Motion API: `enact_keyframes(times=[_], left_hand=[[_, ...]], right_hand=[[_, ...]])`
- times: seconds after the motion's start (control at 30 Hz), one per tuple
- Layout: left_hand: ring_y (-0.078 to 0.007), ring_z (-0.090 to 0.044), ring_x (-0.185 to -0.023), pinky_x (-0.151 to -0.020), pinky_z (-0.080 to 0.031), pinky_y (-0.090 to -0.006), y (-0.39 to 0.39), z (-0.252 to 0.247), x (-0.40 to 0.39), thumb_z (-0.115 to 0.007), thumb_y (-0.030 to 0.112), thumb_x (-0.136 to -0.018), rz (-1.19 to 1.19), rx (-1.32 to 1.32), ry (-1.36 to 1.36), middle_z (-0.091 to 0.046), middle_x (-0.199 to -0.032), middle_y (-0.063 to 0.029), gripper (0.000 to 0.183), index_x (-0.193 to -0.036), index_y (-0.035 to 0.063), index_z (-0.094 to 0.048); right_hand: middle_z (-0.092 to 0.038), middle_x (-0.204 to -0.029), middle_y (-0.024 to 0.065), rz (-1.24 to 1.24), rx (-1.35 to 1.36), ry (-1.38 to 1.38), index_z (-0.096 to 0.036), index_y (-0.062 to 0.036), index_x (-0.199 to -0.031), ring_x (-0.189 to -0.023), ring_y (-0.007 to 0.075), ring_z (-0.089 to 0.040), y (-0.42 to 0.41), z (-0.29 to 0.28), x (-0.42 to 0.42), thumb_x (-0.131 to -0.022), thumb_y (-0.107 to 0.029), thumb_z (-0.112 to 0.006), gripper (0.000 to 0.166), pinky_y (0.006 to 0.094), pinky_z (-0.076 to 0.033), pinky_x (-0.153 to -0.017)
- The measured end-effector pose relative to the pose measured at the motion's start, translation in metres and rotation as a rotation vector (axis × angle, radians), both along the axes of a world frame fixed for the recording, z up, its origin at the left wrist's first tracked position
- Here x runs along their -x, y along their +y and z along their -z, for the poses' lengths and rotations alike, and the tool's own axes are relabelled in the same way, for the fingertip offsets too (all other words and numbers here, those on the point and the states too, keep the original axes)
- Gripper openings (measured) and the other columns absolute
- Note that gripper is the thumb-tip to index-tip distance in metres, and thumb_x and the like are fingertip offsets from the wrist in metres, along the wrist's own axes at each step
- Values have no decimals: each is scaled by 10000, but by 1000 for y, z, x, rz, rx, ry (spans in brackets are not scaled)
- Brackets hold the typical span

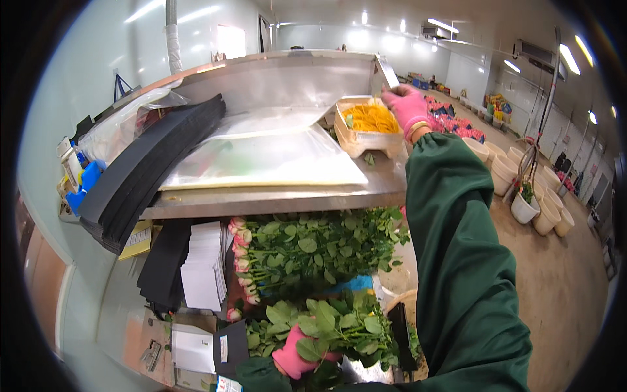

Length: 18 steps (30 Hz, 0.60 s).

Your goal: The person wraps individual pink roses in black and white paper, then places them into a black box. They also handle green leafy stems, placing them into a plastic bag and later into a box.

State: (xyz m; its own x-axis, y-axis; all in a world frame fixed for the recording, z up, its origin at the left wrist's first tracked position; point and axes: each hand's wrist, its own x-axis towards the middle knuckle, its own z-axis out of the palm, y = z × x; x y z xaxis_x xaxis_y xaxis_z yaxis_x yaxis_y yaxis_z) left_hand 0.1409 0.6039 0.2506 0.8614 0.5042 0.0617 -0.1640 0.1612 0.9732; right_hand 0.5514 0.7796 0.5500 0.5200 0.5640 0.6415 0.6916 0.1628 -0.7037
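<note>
My left hand (pixel 300 354), in a pink glove, grips leafy green rose stems (pixel 338 326) low in the middle of the view. Black card (pixel 231 338) stands just left of it. My right hand (pixel 405 105), also pink-gloved, is raised at the right end of the metal shelf, by the corner of a plastic basket (pixel 370 142) full of yellow rubber bands (pixel 370 117). Its fingertips are bunched; whether they hold anything is too small to tell. Between the hands, under the shelf, lie pink-and-white roses (pixel 242 250) with their heads to the left.
Clear plastic sleeves (pixel 264 161) and a stack of black sheets (pixel 152 166) lie on the metal shelf (pixel 294 201). Below are white card sheets (pixel 203 267) and a stapler (pixel 151 354). Several plastic buckets (pixel 504 174) stand on the floor to the right.
</note>
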Motion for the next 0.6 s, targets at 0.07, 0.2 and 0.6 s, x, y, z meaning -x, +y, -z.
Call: enact_keyframes(times=[0.07,0.2,0.6], left_hand=[[-293,-611,-1176,-983,-520,-474,-3,-1,4,-858,-40,-673,-79,8,-31,-604,-1308,-102,825,-1387,44,-454],[-238,-621,-1135,-986,-509,-416,-2,-7,45,-872,9,-675,-217,-242,182,-637,-1270,-73,770,-1355,49,-512],[-253,-599,-1164,-995,-492,-410,-5,-1,101,-737,132,-822,-115,-284,271,-598,-1315,-106,620,-1386,58,-491]], right_hand=[[-669,-838,10,-359,-272,89,-702,6,-961,-711,75,-558,-36,12,24,-839,-48,-731,135,255,-485,-677],[-641,-906,78,-727,190,-576,-659,-43,-983,-811,213,-627,-169,144,92,-762,22,-736,243,327,-513,-727],[-698,-876,138,-765,1073,-407,-597,-206,-1363,-802,315,-672,-364,183,168,-857,-299,-709,527,400,-538,-707]])
